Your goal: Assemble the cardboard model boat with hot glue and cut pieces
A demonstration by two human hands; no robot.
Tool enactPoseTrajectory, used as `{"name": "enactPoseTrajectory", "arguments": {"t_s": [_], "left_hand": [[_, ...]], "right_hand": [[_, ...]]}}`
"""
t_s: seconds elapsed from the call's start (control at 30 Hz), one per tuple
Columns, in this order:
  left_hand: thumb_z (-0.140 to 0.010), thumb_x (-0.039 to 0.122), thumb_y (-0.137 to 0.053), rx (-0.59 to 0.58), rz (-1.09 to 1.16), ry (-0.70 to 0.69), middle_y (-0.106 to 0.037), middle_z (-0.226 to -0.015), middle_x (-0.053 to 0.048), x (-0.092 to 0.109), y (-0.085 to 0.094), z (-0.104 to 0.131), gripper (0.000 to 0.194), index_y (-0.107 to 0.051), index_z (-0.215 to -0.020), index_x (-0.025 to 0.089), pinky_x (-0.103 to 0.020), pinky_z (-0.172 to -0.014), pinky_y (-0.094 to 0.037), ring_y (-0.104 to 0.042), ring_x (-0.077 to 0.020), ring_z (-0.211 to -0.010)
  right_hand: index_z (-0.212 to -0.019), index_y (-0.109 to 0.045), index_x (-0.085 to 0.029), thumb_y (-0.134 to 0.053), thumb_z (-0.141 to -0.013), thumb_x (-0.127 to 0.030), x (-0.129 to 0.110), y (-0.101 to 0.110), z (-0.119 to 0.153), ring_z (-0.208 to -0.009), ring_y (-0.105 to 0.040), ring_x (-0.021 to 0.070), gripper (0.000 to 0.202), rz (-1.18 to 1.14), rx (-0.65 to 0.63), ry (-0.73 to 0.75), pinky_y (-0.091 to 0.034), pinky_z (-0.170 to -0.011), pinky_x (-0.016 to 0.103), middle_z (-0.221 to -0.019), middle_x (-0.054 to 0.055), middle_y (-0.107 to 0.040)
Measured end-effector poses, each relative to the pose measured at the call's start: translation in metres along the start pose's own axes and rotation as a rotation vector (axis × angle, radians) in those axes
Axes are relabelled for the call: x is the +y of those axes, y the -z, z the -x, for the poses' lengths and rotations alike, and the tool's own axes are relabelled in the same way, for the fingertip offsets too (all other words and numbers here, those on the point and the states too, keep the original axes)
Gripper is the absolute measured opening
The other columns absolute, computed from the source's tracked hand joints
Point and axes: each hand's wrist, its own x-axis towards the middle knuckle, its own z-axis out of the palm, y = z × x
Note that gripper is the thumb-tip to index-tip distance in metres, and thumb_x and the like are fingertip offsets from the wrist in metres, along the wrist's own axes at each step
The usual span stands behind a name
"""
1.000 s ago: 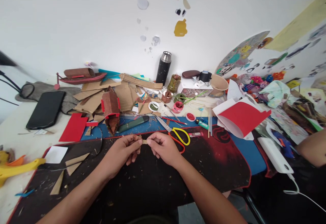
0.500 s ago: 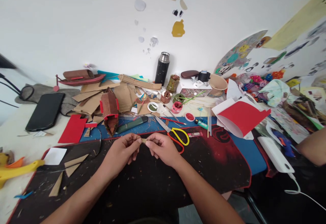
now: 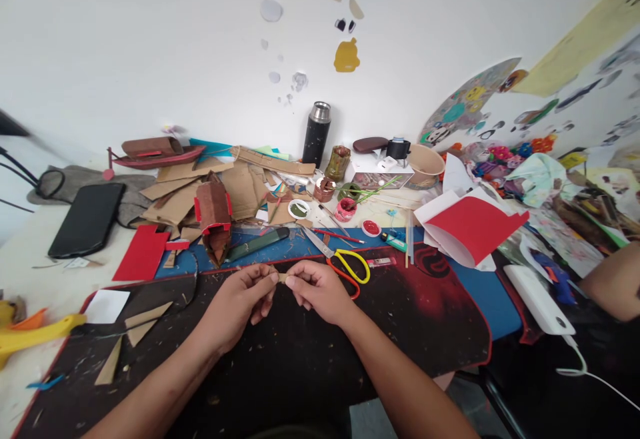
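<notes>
One cardboard strip (image 3: pixel 283 278), pinched by left hand (image 3: pixel 246 294) and right hand (image 3: pixel 319 290), spans crosswise between both grips, left of the scissors (image 3: pixel 328 252).

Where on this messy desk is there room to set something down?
The roomiest patch is on the dark mat between the right forearm, the scissors, the pink tube and the blue surface at right, specked but otherwise bare. Another lies between that forearm and the left forearm. The back is crowded with cardboard pieces, a brown model and paint jars.
</notes>
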Motion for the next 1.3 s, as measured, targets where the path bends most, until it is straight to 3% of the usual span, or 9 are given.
{"name": "enactPoseTrajectory", "arguments": {"t_s": [0.23, 0.63, 0.77, 1.07, 1.17, 1.3], "left_hand": [[-0.079, 0.067, -0.073, 0.039, -0.247, -0.113, -0.055, -0.053, 0.007, 0.001, 0.004, 0.002, 0.046, -0.061, -0.080, 0.022, -0.022, -0.039, -0.035, -0.047, -0.0113, -0.042], [-0.077, 0.070, -0.077, -0.011, -0.125, -0.093, -0.054, -0.054, 0.007, -0.005, -0.001, 0.001, 0.052, -0.062, -0.085, 0.021, -0.022, -0.040, -0.037, -0.047, -0.0109, -0.043], [-0.079, 0.073, -0.075, -0.036, -0.183, -0.096, -0.057, -0.057, 0.005, 0.001, 0.003, 0.002, 0.054, -0.063, -0.080, 0.020, -0.023, -0.041, -0.042, -0.051, -0.0116, -0.045], [-0.075, 0.061, -0.080, -0.042, -0.276, -0.085, -0.059, -0.055, 0.006, 0.007, 0.007, 0.000, 0.044, -0.062, -0.079, 0.021, -0.023, -0.041, -0.041, -0.052, -0.0122, -0.045], [-0.078, 0.063, -0.077, -0.035, -0.252, -0.093, -0.059, -0.055, 0.006, 0.006, 0.009, -0.001, 0.045, -0.062, -0.080, 0.021, -0.023, -0.043, -0.041, -0.052, -0.0121, -0.045], [-0.075, 0.066, -0.079, -0.006, -0.188, -0.086, -0.059, -0.055, 0.005, 0.005, 0.013, -0.003, 0.049, -0.063, -0.081, 0.020, -0.023, -0.042, -0.041, -0.050, -0.0113, -0.044]], "right_hand": [[-0.093, -0.064, -0.020, -0.073, -0.091, -0.064, 0.002, -0.002, -0.002, -0.044, -0.044, 0.0083, 0.045, -0.019, 0.029, -0.017, -0.034, -0.045, 0.022, -0.061, -0.006, -0.059], [-0.091, -0.061, -0.020, -0.071, -0.093, -0.064, 0.002, 0.002, -0.001, -0.042, -0.042, 0.0085, 0.044, -0.050, 0.003, 0.002, -0.032, -0.046, 0.022, -0.055, -0.008, -0.054], [-0.090, -0.061, -0.020, -0.071, -0.093, -0.063, 0.002, 0.000, -0.001, -0.042, -0.042, 0.0081, 0.044, -0.027, 0.030, 0.002, -0.033, -0.046, 0.022, -0.055, -0.008, -0.054], [-0.091, -0.064, -0.019, -0.069, -0.096, -0.056, 0.008, -0.004, 0.001, -0.043, -0.044, 0.0082, 0.037, 0.018, 0.030, 0.009, -0.036, -0.047, 0.022, -0.058, -0.008, -0.055], [-0.094, -0.067, -0.019, -0.065, -0.100, -0.049, 0.001, -0.006, 0.007, -0.046, -0.048, 0.0097, 0.030, 0.123, 0.058, 0.029, -0.039, -0.050, 0.023, -0.060, -0.006, -0.058], [-0.097, -0.076, -0.021, -0.067, -0.100, -0.037, -0.022, 0.006, 0.023, -0.067, -0.064, 0.0149, 0.019, 0.547, 0.168, 0.160, -0.047, -0.067, 0.027, -0.076, 0.000, -0.072]]}}
